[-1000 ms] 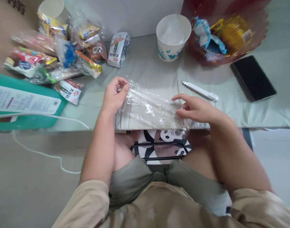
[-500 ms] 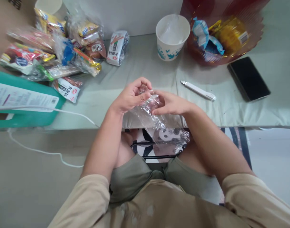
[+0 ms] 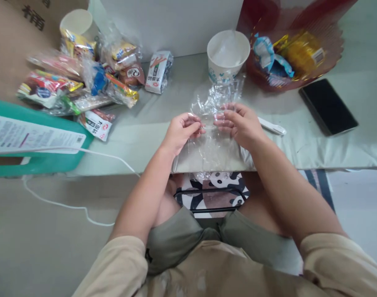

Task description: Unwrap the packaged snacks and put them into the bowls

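Observation:
A clear plastic bag [image 3: 213,103] lies crumpled on the pale green cloth [image 3: 163,119] in front of me, its near end reaching the front edge. My left hand [image 3: 182,131] pinches the bag's left side between thumb and fingers. My right hand [image 3: 237,123] grips its right side, fingers curled over the film. Both hands sit close together near the middle of the bag. The bag looks empty.
A white paper cup [image 3: 228,55] lined with plastic stands behind the bag. A red bowl [image 3: 330,53] of wrapped snacks, a black phone [image 3: 328,106] and a white pen-like tool [image 3: 273,127] lie right. Several snack packets [image 3: 83,82] and a teal box [image 3: 33,142] lie left.
The bag was stretched wide between my hands, then bunched up near the edge. Now both hands have moved it forward and hold it spread upward toward the cup.

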Available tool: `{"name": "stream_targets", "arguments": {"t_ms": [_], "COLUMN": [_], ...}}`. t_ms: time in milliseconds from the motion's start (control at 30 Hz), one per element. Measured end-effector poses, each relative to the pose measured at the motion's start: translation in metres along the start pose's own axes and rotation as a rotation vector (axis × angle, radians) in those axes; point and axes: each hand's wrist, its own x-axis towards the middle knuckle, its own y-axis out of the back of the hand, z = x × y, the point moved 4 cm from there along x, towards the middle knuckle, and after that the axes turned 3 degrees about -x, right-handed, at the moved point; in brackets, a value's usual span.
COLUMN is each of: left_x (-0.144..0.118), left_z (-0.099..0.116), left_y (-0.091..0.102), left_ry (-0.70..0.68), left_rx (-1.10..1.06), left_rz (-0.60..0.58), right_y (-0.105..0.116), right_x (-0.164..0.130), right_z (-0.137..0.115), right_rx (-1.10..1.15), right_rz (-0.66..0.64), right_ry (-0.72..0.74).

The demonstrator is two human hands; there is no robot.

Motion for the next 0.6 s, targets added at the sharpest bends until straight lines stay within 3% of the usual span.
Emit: {"name": "stream_targets", "arguments": {"t_ms": [67, 167, 333, 467, 600], "left_x": [0.003, 0.007, 0.003, -0.001, 0.002], "left_z": [0.003, 0.004, 0.006, 0.007, 0.008], "left_y": [0.003, 0.008, 0.012, 0.007, 0.004], "left_ry": [-0.110, -0.108, -0.056, 0.033, -0.020], "left_rx": [0.059, 0.155, 0.086, -0.014, -0.016], "left_rz": [0.062, 0.045, -0.071, -0.213, -0.172], "right_y": [-0.002, -0.002, 0.007, 0.012, 0.019], "right_x": [-0.003, -0.007, -0.009, -0.009, -0.010], "right_z": [0.002, 0.003, 0.001, 0.005, 0.005], "right_rx": [-0.039, -0.205, -0.254, -0.216, -0.248], "right_rz": [-0.092, -0.152, -0.074, -0.095, -0.050], "right_ry": [-0.064, -0.061, 0.153, 0.273, 0.376]}}
